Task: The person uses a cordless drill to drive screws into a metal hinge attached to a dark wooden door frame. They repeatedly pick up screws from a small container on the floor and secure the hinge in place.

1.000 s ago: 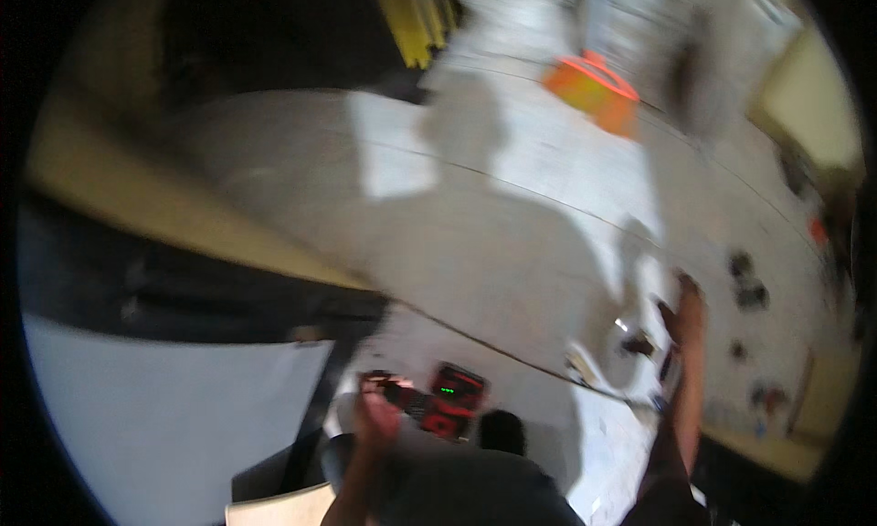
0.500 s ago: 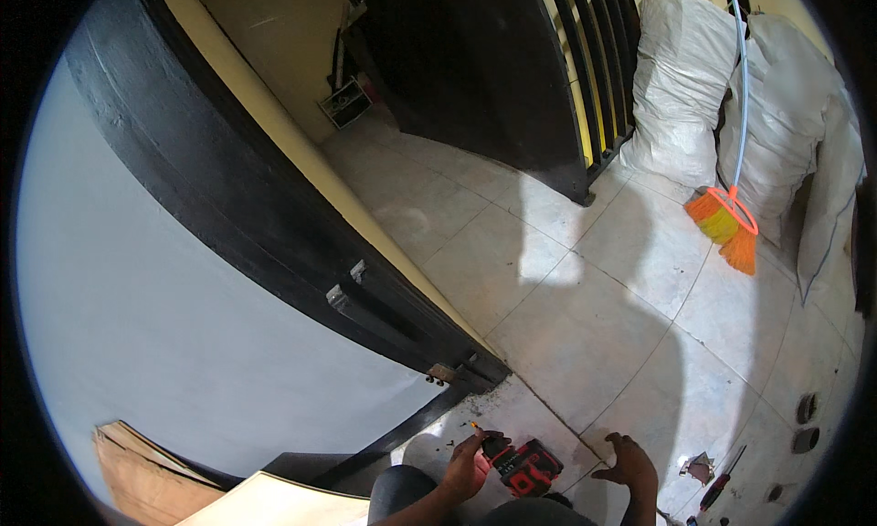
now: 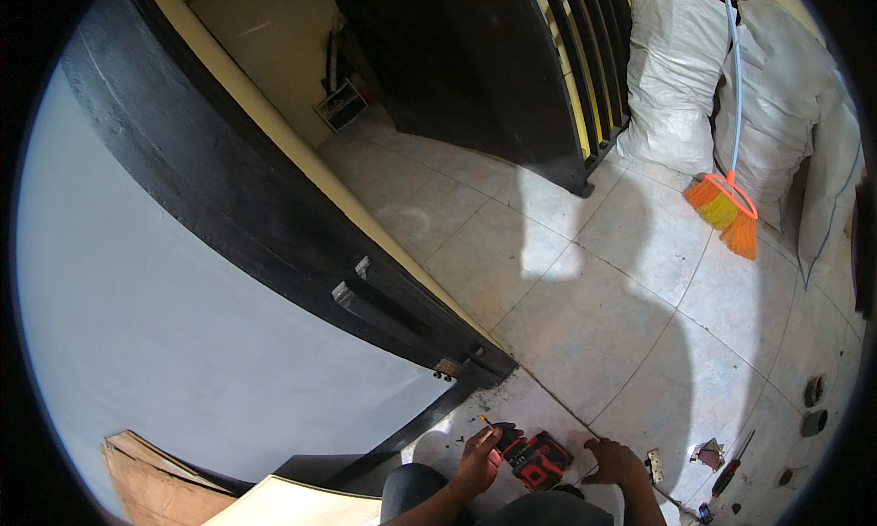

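Note:
My left hand (image 3: 477, 467) is closed around the front end of a red and black cordless drill (image 3: 541, 464), low in the view by my knees. A thin bit with an orange-yellow tip (image 3: 486, 421) points away from that hand. To the right of the drill, my right hand (image 3: 614, 458) hovers over the tiles with fingers apart and curved, holding nothing. Beside its wrist lies a small metal hinge plate (image 3: 654, 466). Farther right on the floor is a screwdriver (image 3: 728, 477) with a red and black handle, next to a small torn brownish scrap (image 3: 707, 454).
A dark door frame (image 3: 274, 225) edges a pale panel at left, above wooden boards (image 3: 151, 480). A black gate-like panel (image 3: 457, 78) stands at the back. White sacks (image 3: 681, 78) and an orange broom (image 3: 726, 211) line the right. Round dark rings (image 3: 813, 423) lie lower right.
My right hand has shifted left, closer to the drill, and its fingers point lower. The hinge plate now shows beside it. My left hand keeps its hold on the drill.

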Motion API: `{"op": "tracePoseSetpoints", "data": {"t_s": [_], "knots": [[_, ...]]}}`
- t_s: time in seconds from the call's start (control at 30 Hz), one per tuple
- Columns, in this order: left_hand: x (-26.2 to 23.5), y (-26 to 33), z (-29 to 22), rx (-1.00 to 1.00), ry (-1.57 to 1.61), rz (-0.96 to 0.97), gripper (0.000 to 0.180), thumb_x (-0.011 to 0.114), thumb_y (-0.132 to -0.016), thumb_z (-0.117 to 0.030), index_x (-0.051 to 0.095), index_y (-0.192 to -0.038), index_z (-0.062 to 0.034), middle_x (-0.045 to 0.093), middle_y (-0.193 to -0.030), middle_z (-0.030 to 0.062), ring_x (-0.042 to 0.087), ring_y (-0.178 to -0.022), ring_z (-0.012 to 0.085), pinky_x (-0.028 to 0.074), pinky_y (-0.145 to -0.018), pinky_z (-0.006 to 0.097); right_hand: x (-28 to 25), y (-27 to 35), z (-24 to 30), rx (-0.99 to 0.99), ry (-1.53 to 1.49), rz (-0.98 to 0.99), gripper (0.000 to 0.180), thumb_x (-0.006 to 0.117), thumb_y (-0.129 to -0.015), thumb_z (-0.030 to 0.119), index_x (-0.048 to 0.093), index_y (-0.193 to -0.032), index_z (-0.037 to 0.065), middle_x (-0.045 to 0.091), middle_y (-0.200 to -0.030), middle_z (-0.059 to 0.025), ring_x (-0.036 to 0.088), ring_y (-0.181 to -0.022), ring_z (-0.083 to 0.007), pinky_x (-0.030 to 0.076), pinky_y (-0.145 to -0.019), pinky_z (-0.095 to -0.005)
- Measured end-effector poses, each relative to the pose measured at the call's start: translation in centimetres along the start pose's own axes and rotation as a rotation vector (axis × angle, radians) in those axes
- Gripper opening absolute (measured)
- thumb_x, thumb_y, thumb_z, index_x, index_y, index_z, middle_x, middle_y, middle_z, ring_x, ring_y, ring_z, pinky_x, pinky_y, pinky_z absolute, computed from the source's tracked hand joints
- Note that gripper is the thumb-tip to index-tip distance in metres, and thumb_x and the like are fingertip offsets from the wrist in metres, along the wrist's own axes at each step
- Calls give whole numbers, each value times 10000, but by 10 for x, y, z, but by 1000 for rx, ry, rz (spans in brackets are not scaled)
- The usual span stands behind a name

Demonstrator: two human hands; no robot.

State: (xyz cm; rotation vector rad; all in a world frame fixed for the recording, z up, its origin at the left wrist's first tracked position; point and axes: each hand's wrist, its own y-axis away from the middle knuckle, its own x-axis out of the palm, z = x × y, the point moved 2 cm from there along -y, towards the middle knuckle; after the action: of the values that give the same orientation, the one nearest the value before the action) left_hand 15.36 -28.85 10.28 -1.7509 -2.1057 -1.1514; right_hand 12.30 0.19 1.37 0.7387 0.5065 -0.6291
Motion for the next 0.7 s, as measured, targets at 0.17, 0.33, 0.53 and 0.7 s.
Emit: {"op": "tracePoseSetpoints", "data": {"t_s": [0.17,0.33,0.53,0.7], "knots": [[2,3,2,19,-132,-27,313,521,-1030,-208,544,-1250,13,645,-1165,126,622,-1101,202,472,-999,367,-22,26,-76,164,-240,-220,869,897,-661,429,526,-1362,72,606,-1293,-200,561,-1224,-373,440,-1063,-469],[-16,6,7,-64,-238,90,552,587,-978,-356,422,-1382,-17,641,-1163,133,629,-1085,241,514,-956,426,-58,136,-196,887,98,-944,685,745,-827,359,510,-1332,-39,478,-1412,-310,485,-1298,-446,438,-1077,-479],[-19,-5,9,-82,-263,110,874,674,-902,-523,300,-1488,6,635,-1204,168,627,-1126,301,511,-984,474,-127,241,-313,1332,114,-1127,649,757,-817,312,493,-1275,-64,293,-1506,-359,514,-1251,-470,504,-998,-501],[2,-5,2,-87,-315,116,770,660,-927,-480,383,-1448,13,634,-1168,136,630,-1080,261,508,-968,456,-133,320,-417,1057,137,-1036,598,763,-809,288,556,-1250,-59,408,-1457,-323,549,-1237,-434,489,-1028,-467]]}}
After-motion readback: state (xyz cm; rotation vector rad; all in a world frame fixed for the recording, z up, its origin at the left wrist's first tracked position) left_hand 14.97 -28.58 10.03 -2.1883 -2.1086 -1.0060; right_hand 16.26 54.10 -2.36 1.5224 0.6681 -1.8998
